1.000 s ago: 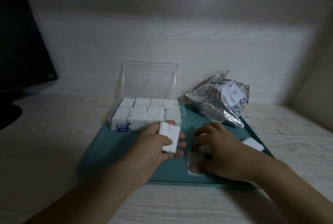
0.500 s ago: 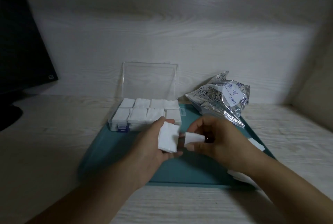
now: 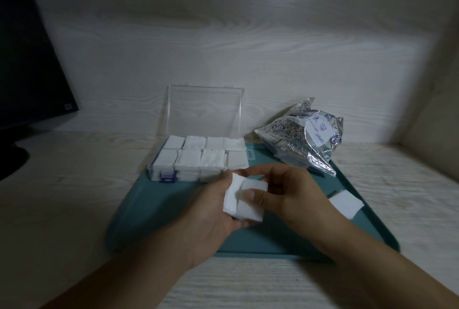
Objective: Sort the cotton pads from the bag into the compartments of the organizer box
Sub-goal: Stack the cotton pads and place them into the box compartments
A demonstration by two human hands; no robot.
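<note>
Since half a second ago the right hand [image 3: 293,194] has brought its pad onto the stack of cotton pads [image 3: 242,200] in the left hand [image 3: 211,216]. Left fingers curl under the stack; right thumb and fingers pinch it. Organizer box [image 3: 198,157]: all visible compartments hold pads. Step looks like gathering loose pads. Next: stack into a compartment, then the loose pad [image 3: 346,203] on the tray [image 3: 161,209]. Bag [image 3: 300,142] sits at the far right.

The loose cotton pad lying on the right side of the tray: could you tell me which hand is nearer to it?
Right. The right hand is just left of the loose pad, not touching it; the left hand is farther left, both hands holding a stack of pads.
</note>
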